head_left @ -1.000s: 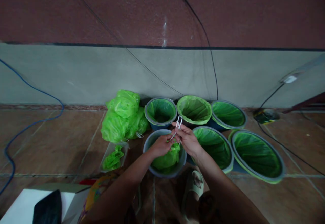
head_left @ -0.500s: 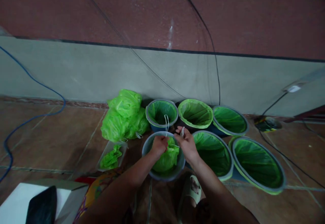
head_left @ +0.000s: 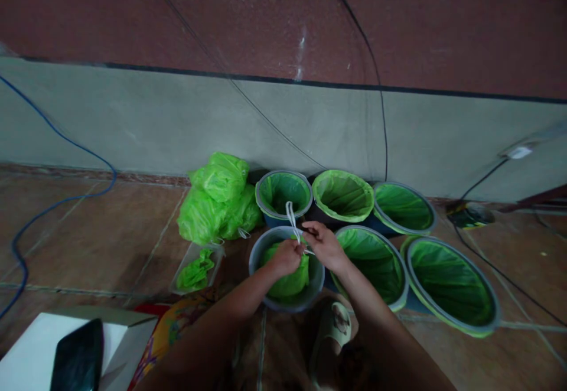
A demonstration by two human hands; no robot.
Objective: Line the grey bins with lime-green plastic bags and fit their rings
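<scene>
Green bag [head_left: 289,284] inside grey bin [head_left: 254,266]

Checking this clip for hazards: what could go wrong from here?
The white drawstring, pinched in the left hand, might slip or tear from the green bag.

The gray bin holding that bag could tip if the string is tugged.

The sandaled foot close by might knock the bin.

A maroon upper wall [head_left: 212,13] is filling the top of the frame, and a dark stripe [head_left: 248,78] is dividing it from the pale grey lower wall [head_left: 177,125] across the middle. Below, at left, a narrow reddish skirting [head_left: 146,179] is meeting a brown tiled floor [head_left: 115,237]. Dim light is falling unevenly, leaving the bottom centre in shadow.
</scene>
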